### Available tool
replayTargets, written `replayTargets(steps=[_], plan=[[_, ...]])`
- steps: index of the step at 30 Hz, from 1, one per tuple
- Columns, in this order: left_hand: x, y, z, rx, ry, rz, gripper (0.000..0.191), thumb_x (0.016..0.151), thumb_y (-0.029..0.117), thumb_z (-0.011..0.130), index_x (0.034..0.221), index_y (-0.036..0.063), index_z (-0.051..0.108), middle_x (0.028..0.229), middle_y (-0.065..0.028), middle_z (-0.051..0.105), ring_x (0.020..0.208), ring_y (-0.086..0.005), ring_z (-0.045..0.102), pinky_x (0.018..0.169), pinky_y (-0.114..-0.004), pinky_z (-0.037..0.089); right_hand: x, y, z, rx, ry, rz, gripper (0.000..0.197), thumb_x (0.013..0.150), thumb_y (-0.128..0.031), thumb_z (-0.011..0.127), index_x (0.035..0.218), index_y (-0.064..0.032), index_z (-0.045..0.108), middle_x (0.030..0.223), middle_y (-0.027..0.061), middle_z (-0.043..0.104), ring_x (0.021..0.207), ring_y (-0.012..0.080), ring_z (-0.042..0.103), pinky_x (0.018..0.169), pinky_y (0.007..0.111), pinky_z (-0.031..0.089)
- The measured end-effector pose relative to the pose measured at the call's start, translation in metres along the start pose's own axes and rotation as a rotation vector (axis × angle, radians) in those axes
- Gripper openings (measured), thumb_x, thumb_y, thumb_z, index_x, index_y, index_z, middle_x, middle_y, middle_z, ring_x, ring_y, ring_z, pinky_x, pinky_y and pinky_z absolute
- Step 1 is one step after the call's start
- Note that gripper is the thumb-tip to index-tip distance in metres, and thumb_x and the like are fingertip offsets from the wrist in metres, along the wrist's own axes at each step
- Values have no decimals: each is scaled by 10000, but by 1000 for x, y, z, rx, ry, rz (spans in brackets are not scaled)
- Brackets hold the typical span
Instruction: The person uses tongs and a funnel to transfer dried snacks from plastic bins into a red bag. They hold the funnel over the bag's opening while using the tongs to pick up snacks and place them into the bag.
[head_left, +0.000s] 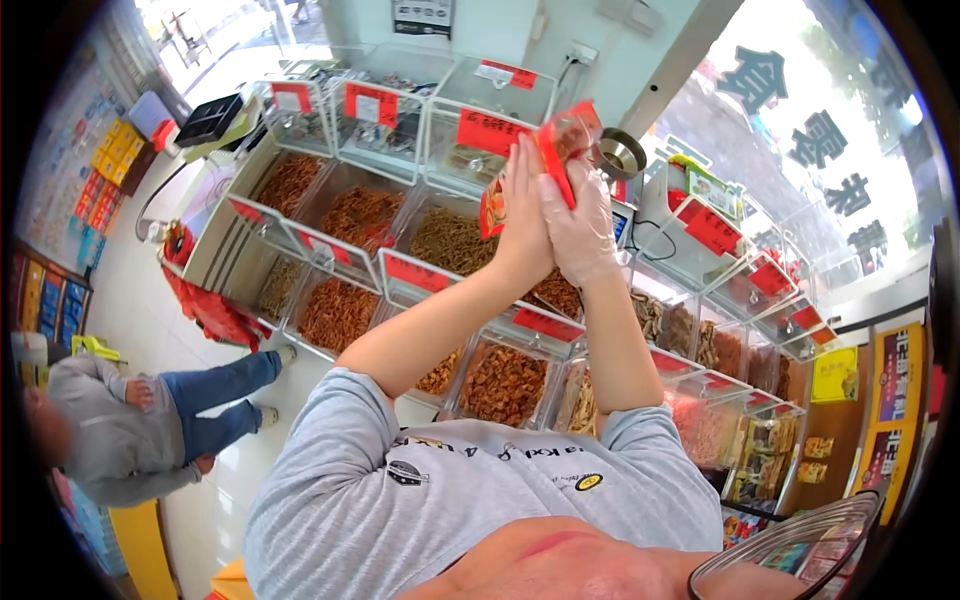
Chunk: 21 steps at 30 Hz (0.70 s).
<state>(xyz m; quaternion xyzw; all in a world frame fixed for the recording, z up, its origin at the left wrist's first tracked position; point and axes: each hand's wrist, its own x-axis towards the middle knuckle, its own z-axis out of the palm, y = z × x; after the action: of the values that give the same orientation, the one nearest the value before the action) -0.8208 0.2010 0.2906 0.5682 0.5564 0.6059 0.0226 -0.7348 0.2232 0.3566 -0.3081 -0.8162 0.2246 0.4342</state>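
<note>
My left hand is bare and lies palm to palm against my right hand, which wears a clear plastic glove. Between them they press a red printed food packet. Its top end sticks out above my fingers, and more red printed wrapper shows at the left of my left hand. Whether these are one packet or two, I cannot tell. My palms hide the middle of it. Below my hands are open clear bins of dried food, among them greenish-brown strips and reddish-brown shreds.
Lidded clear bins with red labels stand behind. A steel bowl is just right of my hands. More bins line the right side by the window. Another person stands at the left on the tiled floor.
</note>
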Motion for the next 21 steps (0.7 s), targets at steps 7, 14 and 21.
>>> replayTargets(steps=[7,14,21], plan=[[-108,14,-178,-70,-48,107,1036,913,390,721,1604,-25,69,1660,-245,146,1545,-382,140,1237,-503,110,-70,-67,-30,118,-477,-223,245,956,-173,645,1097,27,634,1104,207,642,1003,337,634,878,425,494],[-231,82,-327,-824,-41,-571,397,902,197,781,1209,3,623,1098,-55,710,972,-104,663,869,-285,534,-159,-126,31,606,-810,-114,329,943,-86,704,1261,-39,630,1246,93,635,1160,185,599,985,358,485],[-367,156,-396,-404,668,-701,191,952,156,723,1055,2,673,968,-34,728,839,-72,652,749,-274,541,-301,-202,184,1558,-875,722,193,975,-199,692,1128,-82,672,1105,53,731,1012,180,693,886,351,562]])
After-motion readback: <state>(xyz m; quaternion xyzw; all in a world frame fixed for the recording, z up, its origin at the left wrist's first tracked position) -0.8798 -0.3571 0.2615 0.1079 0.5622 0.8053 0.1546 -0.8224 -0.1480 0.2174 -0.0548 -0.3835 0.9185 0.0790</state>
